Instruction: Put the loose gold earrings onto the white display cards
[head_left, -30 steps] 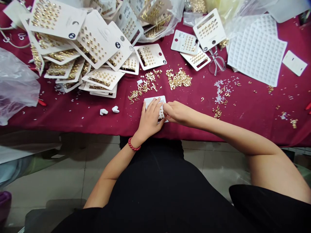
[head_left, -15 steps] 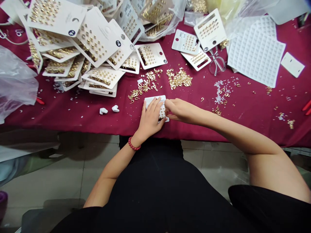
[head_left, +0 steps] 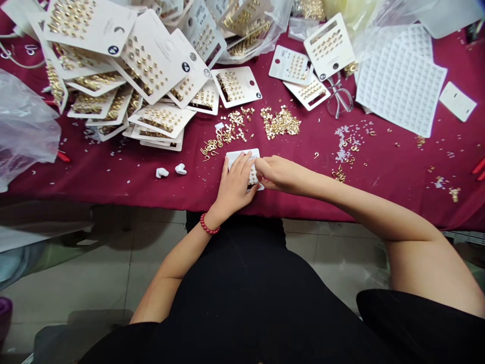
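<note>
"Where's the card (head_left: 253, 174)?"

"Flat on the counter (head_left: 170, 194), by its near edge, under the left hand (head_left: 235, 186)."

"How does that hand lie?"

"Spread nearly flat, fingers extended over the card and gripping nothing, thumb at the card's 5 o'clock."

"And the right hand (head_left: 276, 172)?"

"Curled at the card's 3 o'clock, touching it, fingertips drawn together. They're partly hidden, so I can't tell whether they pinch anything."

"What's around, reading from that card?"

"A gold pile (head_left: 281, 125) at 1 o'clock, glasses (head_left: 340, 102) at 2, 2 earbuds (head_left: 181, 169) at 9, a stack (head_left: 153, 63) at 10."
</note>
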The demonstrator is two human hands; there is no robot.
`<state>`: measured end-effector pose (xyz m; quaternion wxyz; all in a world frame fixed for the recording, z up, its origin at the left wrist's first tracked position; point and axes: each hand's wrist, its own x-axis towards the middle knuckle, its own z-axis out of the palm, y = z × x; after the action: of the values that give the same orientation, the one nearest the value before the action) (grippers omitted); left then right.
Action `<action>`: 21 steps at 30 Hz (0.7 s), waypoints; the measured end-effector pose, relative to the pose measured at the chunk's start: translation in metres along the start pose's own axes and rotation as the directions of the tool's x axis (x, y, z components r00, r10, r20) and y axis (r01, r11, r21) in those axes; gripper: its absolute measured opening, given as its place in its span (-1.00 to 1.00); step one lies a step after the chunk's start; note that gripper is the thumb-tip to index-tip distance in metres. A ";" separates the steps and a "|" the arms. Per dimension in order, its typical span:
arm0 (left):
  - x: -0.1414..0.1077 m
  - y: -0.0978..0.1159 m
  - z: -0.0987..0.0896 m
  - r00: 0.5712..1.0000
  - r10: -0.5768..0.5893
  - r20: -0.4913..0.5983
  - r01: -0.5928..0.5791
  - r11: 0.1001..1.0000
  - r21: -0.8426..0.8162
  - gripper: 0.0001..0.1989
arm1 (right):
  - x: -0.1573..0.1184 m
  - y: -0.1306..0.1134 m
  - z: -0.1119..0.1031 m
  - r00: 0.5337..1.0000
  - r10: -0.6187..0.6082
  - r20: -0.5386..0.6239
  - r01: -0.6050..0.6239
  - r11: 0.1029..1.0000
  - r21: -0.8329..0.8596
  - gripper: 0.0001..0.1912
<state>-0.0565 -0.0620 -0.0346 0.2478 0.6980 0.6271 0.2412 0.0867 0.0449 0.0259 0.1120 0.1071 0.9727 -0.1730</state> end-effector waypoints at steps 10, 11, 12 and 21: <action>0.001 0.000 -0.001 1.000 -0.007 0.014 0.006 1.000 0.005 -0.43 | 0.004 0.003 0.007 0.999 -0.042 0.008 0.042 0.999 -0.012 -0.75; 0.001 0.000 -0.001 1.000 -0.008 0.020 0.008 1.000 0.004 -0.43 | 0.004 0.002 0.008 0.999 -0.037 0.011 0.037 0.999 -0.006 -0.75; 0.001 0.000 -0.002 1.000 -0.009 0.025 0.009 1.000 0.002 -0.43 | 0.005 0.002 0.008 0.999 -0.032 0.012 0.032 0.999 -0.007 -0.74; 0.001 0.003 -0.001 1.000 -0.016 0.005 0.016 1.000 -0.004 -0.45 | 0.011 -0.006 -0.001 0.992 0.028 0.123 -0.015 0.994 -0.105 -0.76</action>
<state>-0.0553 -0.0612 -0.0318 0.2528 0.6931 0.6314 0.2389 0.0747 0.0416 0.0259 0.1797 0.1006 0.9702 -0.1274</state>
